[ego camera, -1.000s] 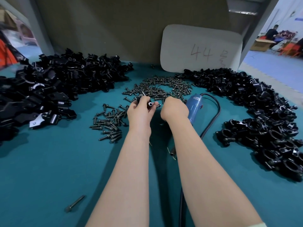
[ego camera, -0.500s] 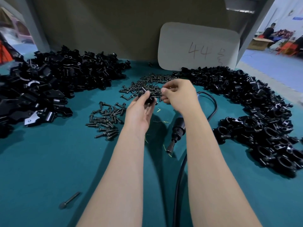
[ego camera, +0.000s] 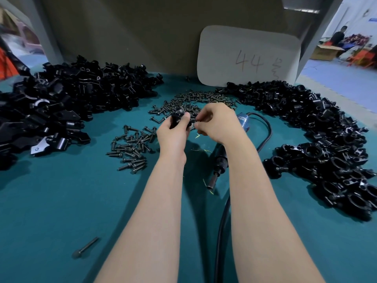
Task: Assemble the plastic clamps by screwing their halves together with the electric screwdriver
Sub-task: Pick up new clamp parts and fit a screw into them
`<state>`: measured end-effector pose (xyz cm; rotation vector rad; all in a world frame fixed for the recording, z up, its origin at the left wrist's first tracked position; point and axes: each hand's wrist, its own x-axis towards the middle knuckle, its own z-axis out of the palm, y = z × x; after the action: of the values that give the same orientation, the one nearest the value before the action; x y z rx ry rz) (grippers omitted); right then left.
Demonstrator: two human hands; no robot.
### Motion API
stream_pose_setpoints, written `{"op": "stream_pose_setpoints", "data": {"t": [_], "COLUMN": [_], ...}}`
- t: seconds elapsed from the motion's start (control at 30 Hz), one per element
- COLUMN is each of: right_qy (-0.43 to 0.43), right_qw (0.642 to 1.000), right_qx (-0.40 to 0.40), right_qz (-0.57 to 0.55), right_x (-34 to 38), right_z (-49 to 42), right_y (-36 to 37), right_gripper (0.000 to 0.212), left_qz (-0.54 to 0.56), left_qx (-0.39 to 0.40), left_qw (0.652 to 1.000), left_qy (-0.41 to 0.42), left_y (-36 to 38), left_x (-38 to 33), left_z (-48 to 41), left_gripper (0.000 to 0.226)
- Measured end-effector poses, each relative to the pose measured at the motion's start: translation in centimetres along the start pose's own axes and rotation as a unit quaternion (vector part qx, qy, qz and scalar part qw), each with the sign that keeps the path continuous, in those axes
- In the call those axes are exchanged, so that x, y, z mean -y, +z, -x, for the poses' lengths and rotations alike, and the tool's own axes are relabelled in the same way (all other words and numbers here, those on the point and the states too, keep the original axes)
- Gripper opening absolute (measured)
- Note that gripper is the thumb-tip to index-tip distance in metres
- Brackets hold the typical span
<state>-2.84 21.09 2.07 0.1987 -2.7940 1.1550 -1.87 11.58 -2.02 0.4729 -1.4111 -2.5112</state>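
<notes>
Only the head view to go on, so here's what I can see from it. The left hand [ego camera: 173, 135] is up over the middle of the table [ego camera: 51, 201], with its fingers [ego camera: 185, 119] curled round a small black clamp [ego camera: 176, 119]. The right hand [ego camera: 217, 124] is just beside it on the right, knuckles up. Its fingers are bunched into a pinch on what looks like a screw [ego camera: 195, 121], though it's honestly too small to be sure. The pinched tip points left at the clamp and is close to it, but I can't tell if they're touching.

What the next bit hangs on, I reckon, is the electric screwdriver [ego camera: 221, 162]. It's lying flat on the table under the right wrist, with nobody holding it. Its long axis runs from the blue body at the far end down to the bit nearest the person. That puts it much closer to the right hand, which only needs to drop straight down onto it. The left hand would have to cross over.

The loose screws [ego camera: 130, 148] are to the left of the hands. The pile of clamp halves [ego camera: 71, 94] is far left and the pile of finished clamps [ego camera: 326, 139] is off to the right.
</notes>
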Motion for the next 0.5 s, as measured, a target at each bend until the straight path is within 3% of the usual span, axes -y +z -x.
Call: {"op": "stream_pose_setpoints", "data": {"t": [0.3,0.5], "right_qy": [0.020,0.020], "right_qw": [1.000,0.998], "right_qx": [-0.014,0.023], "right_qz": [0.011,0.052], "right_x": [0.7,1.3], "right_z": [0.2,-0.3], "right_y": [1.4,2.3], "right_gripper": [0.012,0.021], "left_qz": [-0.080,-0.066], "left_qx": [-0.018,-0.055], "left_qw": [0.995,0.993], "left_qy": [0.062,0.079], "left_y": [0.1,0.0], "left_x": [0.2,0.3], "left_z": [0.2,-0.2], "left_gripper": [0.008,0.013]}}
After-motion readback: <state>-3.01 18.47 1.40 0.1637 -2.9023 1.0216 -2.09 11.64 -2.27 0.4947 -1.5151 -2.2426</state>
